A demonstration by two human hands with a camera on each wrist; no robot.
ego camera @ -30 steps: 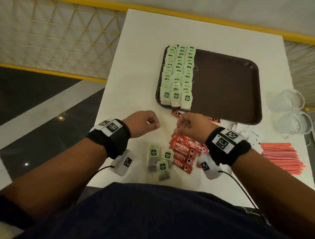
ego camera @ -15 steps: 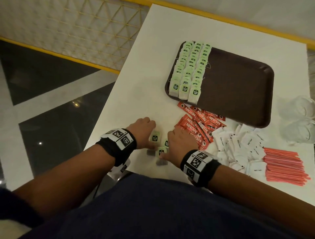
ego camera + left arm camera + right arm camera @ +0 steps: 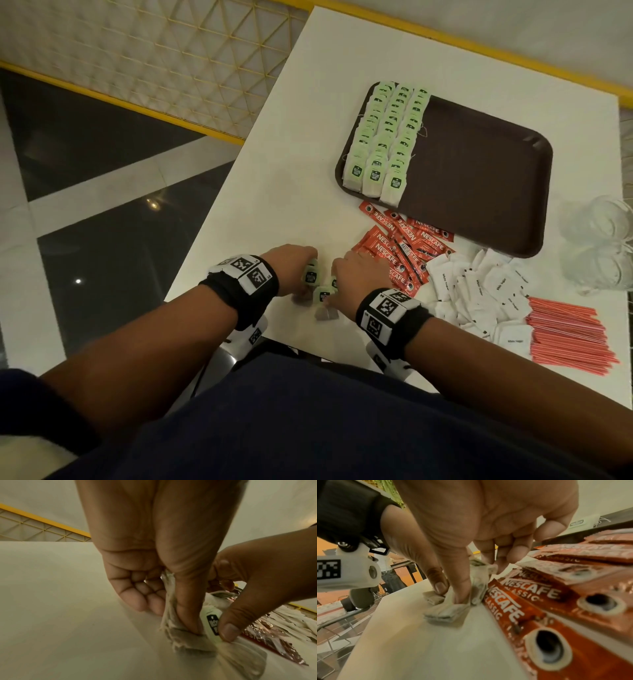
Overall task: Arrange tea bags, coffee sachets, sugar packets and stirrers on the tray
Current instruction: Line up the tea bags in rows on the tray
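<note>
Now both hands work the last loose tea bags [image 3: 320, 291] at the table's 6 o'clock edge: left hand [image 3: 291, 265] pinching one, right hand [image 3: 352, 279] pinching another; gather by the paper tags, lift clear of strings, then lay beside the rows at the tray's [image 3: 479, 192] 9 o'clock side.

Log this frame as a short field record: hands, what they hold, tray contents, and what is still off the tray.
left hand: pinches a loose tea bag on the table
right hand: pinches another loose tea bag beside it
tray: three rows of tea bags along its left side, the rest bare
off the tray: coffee sachets, sugar packets, stirrers, all on the table
also there: glasses at the right edge, blurred
</note>
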